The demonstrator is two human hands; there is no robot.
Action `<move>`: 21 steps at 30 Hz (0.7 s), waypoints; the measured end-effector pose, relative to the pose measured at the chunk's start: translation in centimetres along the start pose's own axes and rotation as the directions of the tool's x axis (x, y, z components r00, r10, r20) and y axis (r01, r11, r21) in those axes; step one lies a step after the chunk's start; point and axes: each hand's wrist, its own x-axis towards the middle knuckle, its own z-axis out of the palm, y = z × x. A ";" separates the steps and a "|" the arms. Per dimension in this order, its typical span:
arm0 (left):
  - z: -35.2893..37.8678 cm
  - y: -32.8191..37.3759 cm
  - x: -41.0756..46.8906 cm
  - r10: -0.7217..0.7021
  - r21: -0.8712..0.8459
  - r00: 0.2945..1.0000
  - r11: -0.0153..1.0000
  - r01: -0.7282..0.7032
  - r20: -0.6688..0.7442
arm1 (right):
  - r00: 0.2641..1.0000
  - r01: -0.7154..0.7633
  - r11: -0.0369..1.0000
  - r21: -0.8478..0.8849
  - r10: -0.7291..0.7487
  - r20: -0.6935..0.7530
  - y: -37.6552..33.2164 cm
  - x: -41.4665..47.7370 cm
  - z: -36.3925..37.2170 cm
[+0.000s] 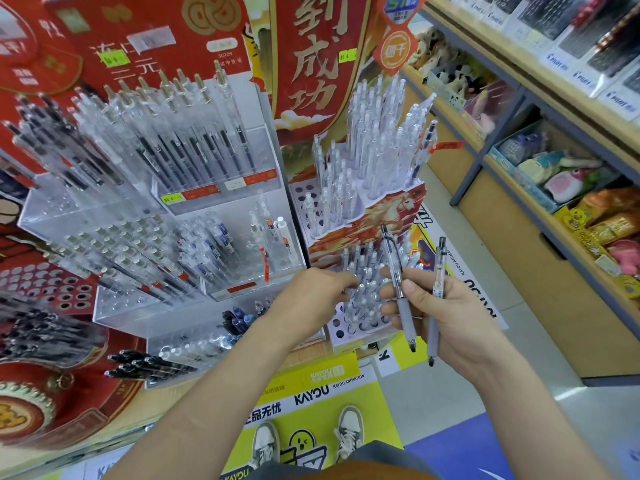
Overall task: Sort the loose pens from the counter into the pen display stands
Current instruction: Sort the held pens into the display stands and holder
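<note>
Upright pens point(363, 285) crowding stand point(349, 332)

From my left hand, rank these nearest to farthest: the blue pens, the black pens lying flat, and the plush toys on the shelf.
1. Blue pens, just left of the left hand.
2. Black pens, farther off at lower left, lying flat.
3. Plush toys, far off at upper right.

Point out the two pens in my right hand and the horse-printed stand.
inner pen point(403, 313), head view, on its grey sleeve.
outer pen point(433, 332), head view, on its grey sleeve.
horse-printed stand point(391, 209), head view, on its front panel.
</note>
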 end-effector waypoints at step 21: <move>-5.8 5.4 -3.0 -0.458 -0.819 0.851 0.571 0.061 -0.256 | 0.998 0.005 0.934 -0.357 0.016 0.058 -0.7 -0.3 2.3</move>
